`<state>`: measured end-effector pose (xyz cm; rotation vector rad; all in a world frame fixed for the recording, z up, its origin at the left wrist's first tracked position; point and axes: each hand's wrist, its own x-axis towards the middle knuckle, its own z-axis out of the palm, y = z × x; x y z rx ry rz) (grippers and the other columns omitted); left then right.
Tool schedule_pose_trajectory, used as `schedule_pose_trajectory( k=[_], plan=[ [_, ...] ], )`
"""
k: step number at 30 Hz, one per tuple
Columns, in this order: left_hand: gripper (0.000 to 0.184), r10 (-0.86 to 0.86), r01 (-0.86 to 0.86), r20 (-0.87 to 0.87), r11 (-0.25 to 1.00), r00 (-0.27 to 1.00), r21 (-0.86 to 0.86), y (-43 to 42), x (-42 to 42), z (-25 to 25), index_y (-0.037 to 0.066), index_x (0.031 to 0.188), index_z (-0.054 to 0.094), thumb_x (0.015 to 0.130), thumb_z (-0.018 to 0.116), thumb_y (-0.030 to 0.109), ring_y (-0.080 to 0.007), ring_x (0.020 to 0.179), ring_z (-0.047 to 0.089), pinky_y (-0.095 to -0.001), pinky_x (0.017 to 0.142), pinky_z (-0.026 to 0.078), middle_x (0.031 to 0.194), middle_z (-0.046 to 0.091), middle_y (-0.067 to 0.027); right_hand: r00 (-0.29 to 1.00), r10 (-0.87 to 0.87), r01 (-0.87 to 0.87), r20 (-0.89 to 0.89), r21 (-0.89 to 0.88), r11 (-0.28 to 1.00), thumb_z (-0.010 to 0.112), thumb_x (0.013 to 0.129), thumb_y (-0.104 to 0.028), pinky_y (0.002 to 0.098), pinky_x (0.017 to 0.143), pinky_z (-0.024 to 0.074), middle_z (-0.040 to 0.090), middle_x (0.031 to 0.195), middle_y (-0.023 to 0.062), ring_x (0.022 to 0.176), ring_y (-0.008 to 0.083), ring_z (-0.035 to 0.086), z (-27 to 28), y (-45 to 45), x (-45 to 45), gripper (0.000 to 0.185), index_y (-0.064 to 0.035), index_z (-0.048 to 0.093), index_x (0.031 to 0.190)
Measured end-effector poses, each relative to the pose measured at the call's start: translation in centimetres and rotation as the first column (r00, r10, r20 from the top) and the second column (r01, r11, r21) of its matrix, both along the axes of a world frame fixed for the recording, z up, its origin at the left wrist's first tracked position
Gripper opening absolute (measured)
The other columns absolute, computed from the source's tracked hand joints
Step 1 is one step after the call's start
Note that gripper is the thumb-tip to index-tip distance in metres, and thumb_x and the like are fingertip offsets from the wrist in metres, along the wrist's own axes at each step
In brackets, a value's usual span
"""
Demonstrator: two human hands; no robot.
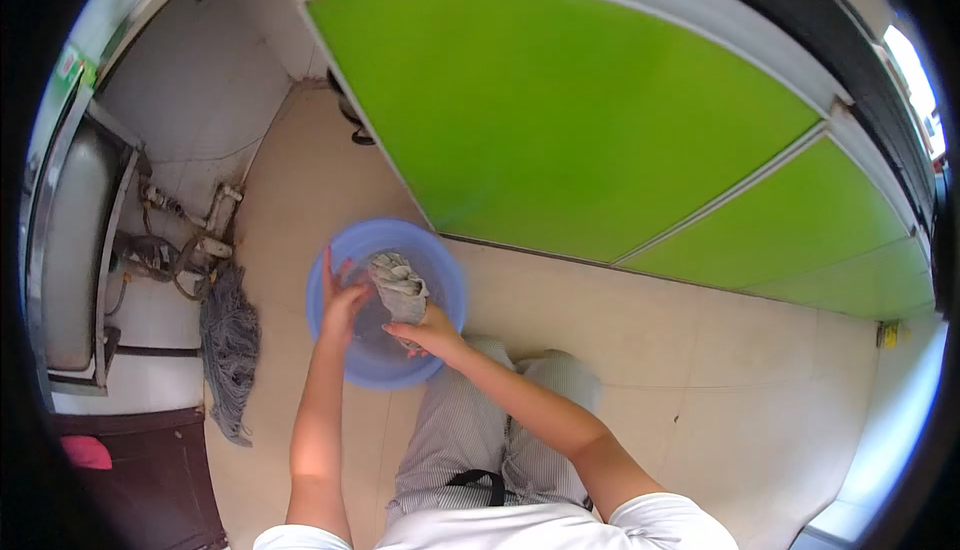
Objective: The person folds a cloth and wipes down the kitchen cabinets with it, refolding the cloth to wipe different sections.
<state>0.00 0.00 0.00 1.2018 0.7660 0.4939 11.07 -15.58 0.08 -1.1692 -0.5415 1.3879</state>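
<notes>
1. The right hand gripped a bunched, pale grey cloth over the round, blue plastic basin.
2. The left hand was open; a loosening right grip could have dropped the cloth.

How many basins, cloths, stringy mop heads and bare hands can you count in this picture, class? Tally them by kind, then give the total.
Blue round plastic basin: 1
Grey crumpled fabric cloth: 1
Dark grey stringy mop head: 1
Bare hands, left hand and right hand: 2
Total: 5
</notes>
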Motion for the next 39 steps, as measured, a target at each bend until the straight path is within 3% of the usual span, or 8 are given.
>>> schedule_pose_trajectory(
  k=[2,3,11,16,26,29,30,39],
  plan=[
    [0.052,0.088,0.190,0.361,0.724,0.929,-0.664,-1.2,0.8,0.7,0.015,0.131,0.039,0.085,0.057,0.029,-0.0343,0.122,0.042,-0.0491,0.087,0.048,0.129,0.045,-0.0144,0.962,-0.243,0.220,0.123,0.176,0.959,0.070,0.076,-0.042,0.0244,0.069,0.0483,0.059,0.096,0.0097,0.079,0.0140,0.057,0.4,-1.5,0.5,0.067,-0.0006,0.045,0.122],
    [0.049,0.017,0.110,0.206,0.799,0.978,-0.592,0.7,-2.3,11.1,0.012,0.129,0.041,0.086,0.055,0.027,-0.0337,0.119,0.044,-0.0477,0.086,0.048,0.126,0.047,-0.0143,0.975,-0.221,0.213,0.027,0.173,0.962,0.070,0.077,-0.041,0.0256,0.068,0.0485,0.059,0.096,0.0096,0.079,0.0139,0.057,7.2,1.2,-3.7,0.065,0.0000,0.045,0.121],
    [0.056,-0.226,0.270,0.188,0.928,0.956,-0.258,-13.5,12.5,16.6,0.004,0.137,0.032,0.088,0.051,0.022,-0.0246,0.109,0.053,-0.0351,0.091,0.044,0.123,0.051,-0.0124,0.559,-0.316,0.378,0.767,0.103,0.920,0.063,0.084,-0.032,0.0327,0.059,0.0474,0.062,0.079,0.0117,0.067,0.0238,0.060,16.2,-12.5,8.6,0.032,-0.0036,0.055,0.098],
    [0.061,-0.194,0.358,0.340,0.767,0.920,-0.533,-17.3,15.9,22.6,0.008,0.141,0.027,0.087,0.054,0.012,-0.0206,0.116,0.047,-0.0341,0.097,0.038,0.130,0.045,-0.0111,0.330,-0.511,0.418,0.794,0.362,0.833,0.058,0.086,-0.008,0.0278,0.049,0.0421,0.057,0.067,0.0097,0.053,0.0196,0.052,22.5,-15.7,12.0,0.010,0.0011,0.057,0.084],
    [0.081,-0.390,0.433,0.276,0.894,0.878,-0.113,-17.6,17.0,32.5,0.010,0.138,0.029,0.070,0.072,0.000,-0.0219,0.122,0.039,-0.0337,0.102,0.033,0.134,0.037,-0.0092,0.300,-0.675,0.467,0.675,0.513,0.720,0.060,0.085,-0.008,0.0314,0.068,0.0435,0.058,0.077,0.0116,0.073,0.0247,0.055,31.5,-17.3,14.3,0.009,0.0013,0.058,0.082],
    [0.088,-0.376,0.408,0.282,0.911,0.883,-0.063,-17.2,17.2,34.2,0.012,0.138,0.027,0.066,0.076,-0.001,-0.0218,0.124,0.037,-0.0349,0.102,0.034,0.136,0.034,-0.0089,0.533,-0.691,0.687,0.489,0.226,0.690,0.058,0.089,-0.015,0.0276,0.068,0.0422,0.059,0.079,0.0056,0.073,0.0162,0.053,32.7,-15.8,13.9,0.015,-0.0005,0.058,0.084],
    [0.088,-0.402,0.413,0.280,0.910,0.872,0.018,-17.0,17.3,34.5,0.012,0.137,0.028,0.065,0.077,-0.001,-0.0218,0.125,0.037,-0.0353,0.102,0.035,0.136,0.034,-0.0088,0.618,-0.773,0.762,0.143,0.136,0.633,0.053,0.093,-0.020,0.0241,0.070,0.0397,0.056,0.082,0.0001,0.077,0.0084,0.048,33.0,-14.7,13.6,0.019,-0.0031,0.058,0.088],
    [0.059,-0.132,0.111,0.099,0.975,0.986,0.191,-13.4,14.3,31.8,0.007,0.128,0.040,0.078,0.070,0.006,-0.0181,0.104,0.054,-0.0296,0.081,0.047,0.119,0.051,-0.0117,0.595,-0.756,0.794,-0.272,0.057,0.605,0.051,0.094,-0.022,0.0220,0.075,0.0360,0.052,0.087,-0.0027,0.081,0.0068,0.045,35.8,-9.8,12.4,0.015,-0.0081,0.054,0.090]
  ],
)
